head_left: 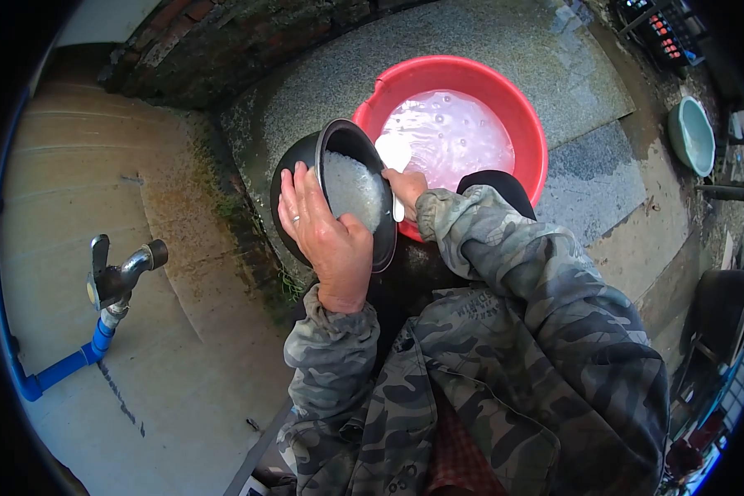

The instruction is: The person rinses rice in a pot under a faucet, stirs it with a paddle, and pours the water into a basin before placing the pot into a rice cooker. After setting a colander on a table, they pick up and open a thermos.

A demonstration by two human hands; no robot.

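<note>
A dark, deep pot [331,142] is tilted on its side, with cloudy, whitish liquid or foam showing inside. My left hand [326,244] grips it, the fingers lying along the outer wall and the thumb at the rim. At the pot's right rim, my right hand [407,190] is closed round a white spoon [393,150] with a broad round head. The spoon's handle end sticks out below my fingers. Just beyond both hands stands a red basin [527,116] holding pale, sudsy water, and the spoon's head overlaps its near left edge.
On the left, a metal tap [124,273] rises from a blue pipe [66,369]. Stone slabs [306,74] lie under the basin, with a low brick wall [223,37] behind. A pale green basin [692,136] and a dark crate [661,31] stand to the right.
</note>
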